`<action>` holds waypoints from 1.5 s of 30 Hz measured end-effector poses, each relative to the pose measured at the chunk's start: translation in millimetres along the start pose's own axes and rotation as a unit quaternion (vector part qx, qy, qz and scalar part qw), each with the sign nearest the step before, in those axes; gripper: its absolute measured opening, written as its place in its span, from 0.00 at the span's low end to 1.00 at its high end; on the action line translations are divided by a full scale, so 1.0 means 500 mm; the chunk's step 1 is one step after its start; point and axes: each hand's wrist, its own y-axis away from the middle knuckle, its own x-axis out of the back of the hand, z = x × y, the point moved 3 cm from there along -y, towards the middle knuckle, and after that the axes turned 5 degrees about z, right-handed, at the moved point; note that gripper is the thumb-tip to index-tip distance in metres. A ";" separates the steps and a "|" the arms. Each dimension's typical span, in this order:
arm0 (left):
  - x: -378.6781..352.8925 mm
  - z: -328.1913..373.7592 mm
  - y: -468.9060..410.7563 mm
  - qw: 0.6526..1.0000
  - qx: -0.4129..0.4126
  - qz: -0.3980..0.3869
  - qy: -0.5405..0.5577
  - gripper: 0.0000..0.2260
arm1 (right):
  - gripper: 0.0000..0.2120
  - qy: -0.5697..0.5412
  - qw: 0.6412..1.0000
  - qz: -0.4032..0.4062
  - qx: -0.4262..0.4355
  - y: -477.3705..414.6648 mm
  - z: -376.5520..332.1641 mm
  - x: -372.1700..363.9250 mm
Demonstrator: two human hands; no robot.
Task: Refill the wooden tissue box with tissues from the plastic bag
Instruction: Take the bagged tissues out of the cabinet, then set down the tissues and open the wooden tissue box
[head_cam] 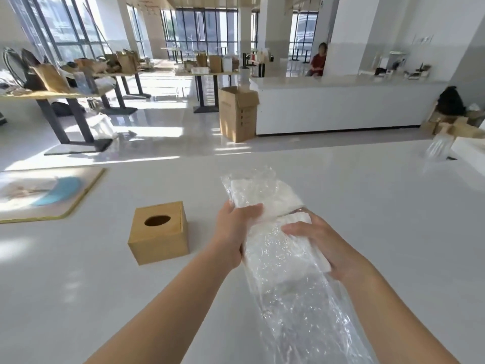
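1. The plastic bag (pixel 296 274) of tissues (pixel 265 198) runs lengthwise away from you, held above the table (pixel 367 206).
2. Your left hand (pixel 236 227) and right hand (pixel 322 245) grip its sides.
3. The wooden tissue box (pixel 158 232) sits closed, left of your hands, nearer the left one.

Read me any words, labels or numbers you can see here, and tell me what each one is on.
None can be read.
Cardboard box on the floor: dark printed marks on its side, too small and blurred to read.
Board at the table's left: a blue picture, no legible text.
Wooden box: plain, no label showing.
Plastic bag: clear, no print visible.
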 end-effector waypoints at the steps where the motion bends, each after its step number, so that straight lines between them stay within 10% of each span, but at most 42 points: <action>1: 0.007 -0.001 -0.017 1.000 0.005 0.003 0.000 0.07 | 0.15 -0.003 1.000 -0.003 -0.009 -0.018 0.003 -0.003; 33: 0.094 -0.179 -0.253 0.957 0.092 0.159 -0.225 0.25 | 0.21 0.157 0.971 0.119 -0.132 -0.221 0.233 0.035; 37: 0.088 -0.168 -0.242 0.910 0.077 0.206 -0.350 0.37 | 0.16 0.140 0.977 0.115 -0.107 -0.227 0.240 0.031; 45: 0.042 -0.174 -0.231 0.932 0.090 0.122 -0.328 0.56 | 0.06 0.115 0.975 0.156 -0.109 -0.232 0.243 0.041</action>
